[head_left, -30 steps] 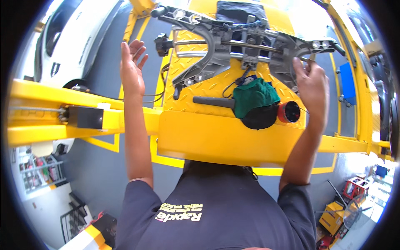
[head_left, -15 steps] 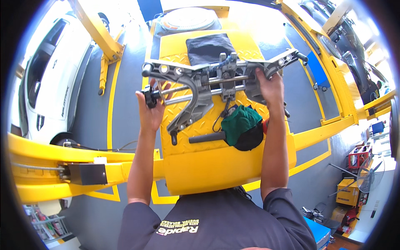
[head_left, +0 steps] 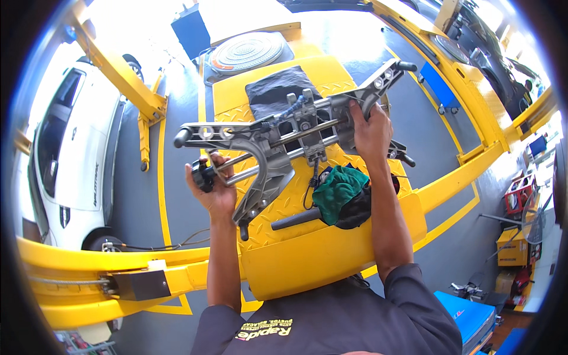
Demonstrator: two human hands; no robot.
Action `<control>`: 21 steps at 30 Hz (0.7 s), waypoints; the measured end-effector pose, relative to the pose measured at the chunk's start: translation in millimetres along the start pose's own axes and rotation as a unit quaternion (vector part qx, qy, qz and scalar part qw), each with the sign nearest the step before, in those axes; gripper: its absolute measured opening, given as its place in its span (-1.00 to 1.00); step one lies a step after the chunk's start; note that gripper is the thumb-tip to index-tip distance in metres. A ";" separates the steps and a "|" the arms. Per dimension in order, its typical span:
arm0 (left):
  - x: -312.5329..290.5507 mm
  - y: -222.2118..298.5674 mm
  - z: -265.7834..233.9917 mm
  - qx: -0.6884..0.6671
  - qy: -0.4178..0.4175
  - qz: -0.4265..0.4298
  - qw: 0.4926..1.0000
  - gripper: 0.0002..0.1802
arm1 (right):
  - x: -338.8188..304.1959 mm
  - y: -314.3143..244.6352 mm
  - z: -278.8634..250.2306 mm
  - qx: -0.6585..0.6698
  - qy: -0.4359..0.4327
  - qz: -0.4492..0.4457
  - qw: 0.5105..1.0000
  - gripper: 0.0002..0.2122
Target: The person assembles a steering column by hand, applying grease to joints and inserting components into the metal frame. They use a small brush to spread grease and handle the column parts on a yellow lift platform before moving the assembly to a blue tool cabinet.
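Observation:
A grey metal wheel alignment clamp [head_left: 266, 155] with curved arms, guide rods and a threaded spindle is held up above a yellow tread-plate platform [head_left: 307, 260]. Its right end sits higher than its left in view. My left hand [head_left: 216, 192] has its fingers around the black knob [head_left: 203, 176] at the clamp's left end. On the right bracket, my right hand [head_left: 371, 133] is closed, thumb on top and some fingers hidden beneath. Below the clamp lie a green cloth [head_left: 340, 188], a black rounded item [head_left: 354, 213] and a dark bar [head_left: 296, 219].
A black cloth [head_left: 278, 89] lies on the platform's far part, with a round turntable plate [head_left: 248, 52] beyond it. Yellow lift arms [head_left: 195, 272] flank the platform. A white car [head_left: 80, 154] stands left; a blue wheeled box [head_left: 438, 86] is at right.
The clamp has tilted, its left end lowered and its right end raised in view. Both hands have kept their hold. The whole view has turned slightly.

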State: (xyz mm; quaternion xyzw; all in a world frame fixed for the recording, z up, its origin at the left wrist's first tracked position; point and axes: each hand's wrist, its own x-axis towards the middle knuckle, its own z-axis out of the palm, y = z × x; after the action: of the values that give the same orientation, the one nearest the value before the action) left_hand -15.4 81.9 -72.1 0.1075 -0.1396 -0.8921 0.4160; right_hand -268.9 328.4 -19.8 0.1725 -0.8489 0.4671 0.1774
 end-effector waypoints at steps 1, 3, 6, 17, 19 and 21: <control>-2.2 4.4 5.2 0.008 -0.033 0.005 0.999 -0.48 | -1.1 -6.1 -5.3 0.008 -0.002 0.012 1.000 -0.62; -6.8 18.5 19.1 0.020 -0.104 0.020 0.994 -0.46 | -1.9 -24.0 -18.5 0.030 -0.005 0.029 0.999 -0.62; -23.1 39.2 53.2 0.025 -0.143 0.037 0.989 -0.46 | -5.2 -51.3 -49.8 0.076 0.023 0.029 0.996 -0.64; -69.0 134.1 173.4 -0.012 -0.457 -0.029 0.889 -0.36 | -43.3 -148.1 -178.5 0.118 0.202 -0.096 0.967 -0.60; -82.7 144.2 192.3 -0.017 -0.500 -0.049 0.864 -0.36 | -53.2 -148.6 -193.6 0.103 0.254 -0.109 0.956 -0.65; -93.4 144.9 204.5 -0.027 -0.513 -0.055 0.856 -0.38 | -70.0 -150.6 -207.2 0.107 0.272 -0.093 0.952 -0.64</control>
State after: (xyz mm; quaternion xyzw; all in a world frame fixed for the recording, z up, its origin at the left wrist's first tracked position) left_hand 83.6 97.6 175.8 -0.3686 -0.3033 -0.8457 0.2387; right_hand -109.5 438.4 161.7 0.1347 -0.6935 0.5662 0.4246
